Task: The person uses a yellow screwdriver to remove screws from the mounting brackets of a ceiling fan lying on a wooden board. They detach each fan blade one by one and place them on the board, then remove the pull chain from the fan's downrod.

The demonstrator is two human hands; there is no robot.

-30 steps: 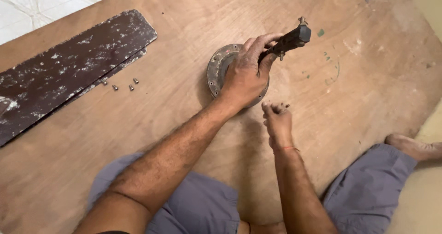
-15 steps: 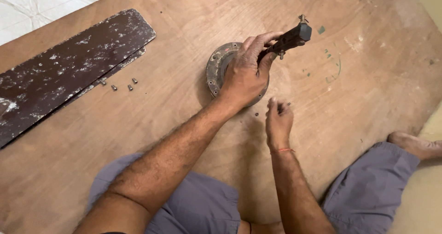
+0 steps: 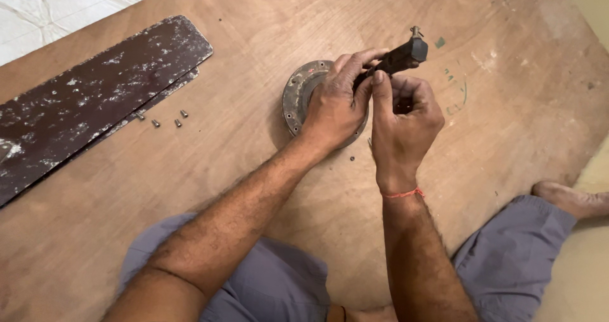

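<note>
A round grey metal disc (image 3: 298, 94) lies flat on the wooden board (image 3: 241, 163). A dark bar (image 3: 403, 54) with a small bolt at its tip juts up and to the right from it. My left hand (image 3: 336, 106) rests over the disc and grips the bar's lower end. My right hand (image 3: 406, 122) is just right of it, fingers curled, its index fingertip against the bar's underside. Whether those fingers pinch anything is hidden.
A long dark brown blade (image 3: 95, 87) flecked with white lies at the left, with several small screws (image 3: 162, 120) beside it. Two tiny screws (image 3: 353, 158) lie near the disc. My knees and a bare foot (image 3: 571, 198) border the board's near and right sides.
My right hand has lifted off the board, where it was at small screws, and moved up to the dark bar. The left hand, disc and bar have stayed put.
</note>
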